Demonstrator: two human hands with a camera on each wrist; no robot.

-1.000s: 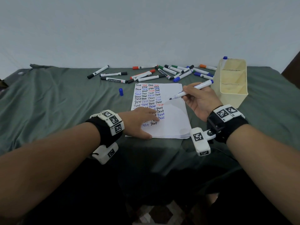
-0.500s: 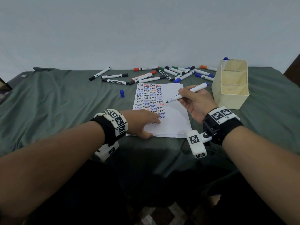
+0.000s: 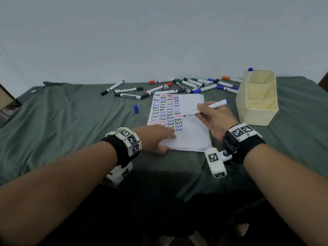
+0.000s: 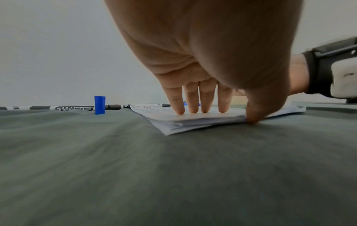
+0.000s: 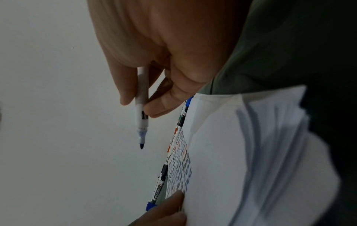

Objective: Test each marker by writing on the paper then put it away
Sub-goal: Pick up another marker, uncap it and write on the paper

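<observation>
the right hand (image 3: 215,119) has a pinching grip on the uncapped blue marker (image 3: 206,108), tip near the written rows, while the left hand (image 3: 156,137) presses straight fingers on the paper (image 3: 192,137).

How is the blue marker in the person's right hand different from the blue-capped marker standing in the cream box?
The uncapped blue marker is pinched in the right hand, slanted, its bare tip just above the white paper stack. The blue-capped marker stands upright in the cream plastic box, capped, with no hand on it. Both have white barrels with blue ends.
</observation>
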